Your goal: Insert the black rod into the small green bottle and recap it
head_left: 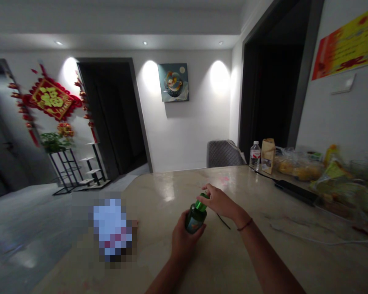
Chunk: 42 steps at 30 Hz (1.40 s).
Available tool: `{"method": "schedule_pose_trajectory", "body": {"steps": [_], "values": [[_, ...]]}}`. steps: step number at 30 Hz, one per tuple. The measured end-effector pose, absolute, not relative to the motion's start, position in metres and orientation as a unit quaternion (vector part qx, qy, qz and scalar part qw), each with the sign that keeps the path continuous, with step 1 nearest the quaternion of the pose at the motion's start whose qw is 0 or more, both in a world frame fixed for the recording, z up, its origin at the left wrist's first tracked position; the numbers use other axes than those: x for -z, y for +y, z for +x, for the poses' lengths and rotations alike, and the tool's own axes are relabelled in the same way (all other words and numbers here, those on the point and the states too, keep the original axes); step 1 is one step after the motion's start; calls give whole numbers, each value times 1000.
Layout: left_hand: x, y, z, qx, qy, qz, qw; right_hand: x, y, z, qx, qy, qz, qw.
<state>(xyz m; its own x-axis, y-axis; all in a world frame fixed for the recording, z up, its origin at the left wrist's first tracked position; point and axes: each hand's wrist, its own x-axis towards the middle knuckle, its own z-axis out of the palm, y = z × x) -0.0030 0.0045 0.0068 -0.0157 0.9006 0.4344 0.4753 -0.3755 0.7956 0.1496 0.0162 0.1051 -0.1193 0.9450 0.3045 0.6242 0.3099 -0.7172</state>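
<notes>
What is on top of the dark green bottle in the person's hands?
A bright green cap, gripped by fingers of the right hand. The left hand wraps the bottle from below. Part of the cap and the bottle's mouth are covered, so unseen.

Bottle (195,220): small, dark green, orange-marked label, topped by a bright green cap (203,203). It is held slightly tilted above the middle of the table (263,261), body gripped by the left hand (184,239), cap pinched by the right hand (222,203).
</notes>
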Motion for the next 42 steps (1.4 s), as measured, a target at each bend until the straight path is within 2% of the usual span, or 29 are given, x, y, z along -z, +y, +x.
{"method": "schedule_pose_trajectory", "body": {"steps": [34,42], "values": [[-8,1,-2,-489,516,666,227,-103,17,153,-208,-724,-525,397],[-5,0,-2,-486,509,673,228,-105,16,156,-194,-738,-531,368]]}}
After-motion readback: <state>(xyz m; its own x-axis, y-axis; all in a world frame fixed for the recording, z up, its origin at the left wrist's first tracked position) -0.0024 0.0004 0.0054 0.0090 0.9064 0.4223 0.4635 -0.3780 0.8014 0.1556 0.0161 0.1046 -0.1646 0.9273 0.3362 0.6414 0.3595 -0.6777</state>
